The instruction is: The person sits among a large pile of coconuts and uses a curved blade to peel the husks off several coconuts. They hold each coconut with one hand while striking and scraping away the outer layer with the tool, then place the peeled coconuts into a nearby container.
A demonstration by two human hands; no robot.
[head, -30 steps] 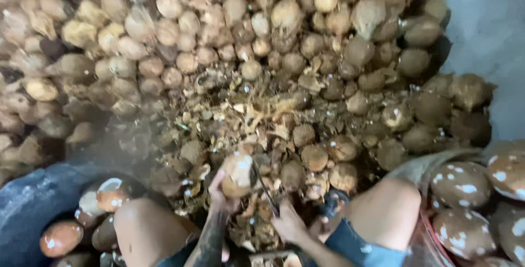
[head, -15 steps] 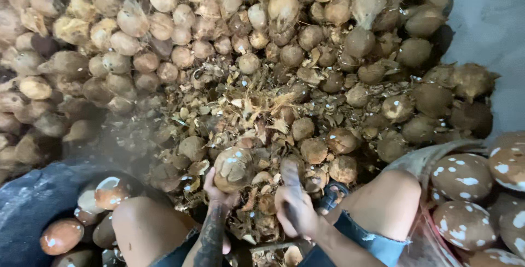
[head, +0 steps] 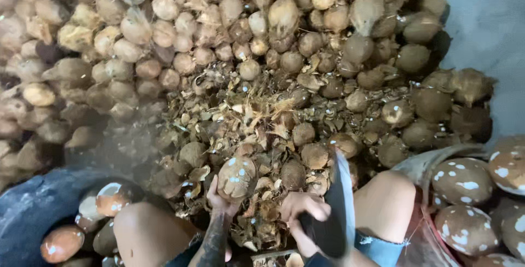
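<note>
My left hand [head: 219, 200] holds up a brown coconut [head: 237, 176] with white chipped spots, fingers wrapped under it. My right hand [head: 302, 208] grips the dark handle of a broad chopping knife [head: 341, 201], whose blade rises upright to the right of the coconut, apart from it. Both hands sit between my bare knees [head: 391, 196], over a heap of husk chips.
A large pile of unpeeled coconuts [head: 219, 32] fills the floor ahead. Husk scraps [head: 257, 119] lie in the middle. A dark tub [head: 38, 207] at the lower left holds chipped coconuts. A sack [head: 470, 190] of spotted coconuts stands at the right. Grey floor [head: 492, 21] shows at upper right.
The knife in my right hand has swung up and to the right, blade now raised. The coconut in my left hand has turned, showing more white spots.
</note>
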